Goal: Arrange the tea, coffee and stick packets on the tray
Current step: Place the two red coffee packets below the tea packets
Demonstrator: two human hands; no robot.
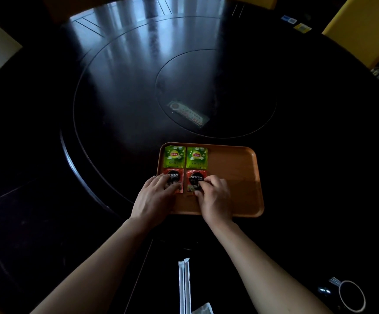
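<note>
An orange tray [236,177] lies on the dark round table. Two green Lipton tea packets [174,156] [196,157] sit side by side in its far left corner. Just below them lie two red Nescafe coffee packets [174,176] [196,176]. My left hand [154,198] rests with straight fingers on the left coffee packet. My right hand [213,196] has curled fingers pinching the lower part of the right coffee packet. Two white stick packets [184,286] lie side by side on the table near me, between my forearms.
The dark table carries a raised turntable ring with a power strip [189,113] under its glass centre. A dark mug [347,295] stands at the near right. A white paper corner [203,309] shows at the bottom edge. Yellow chairs [362,30] stand far right.
</note>
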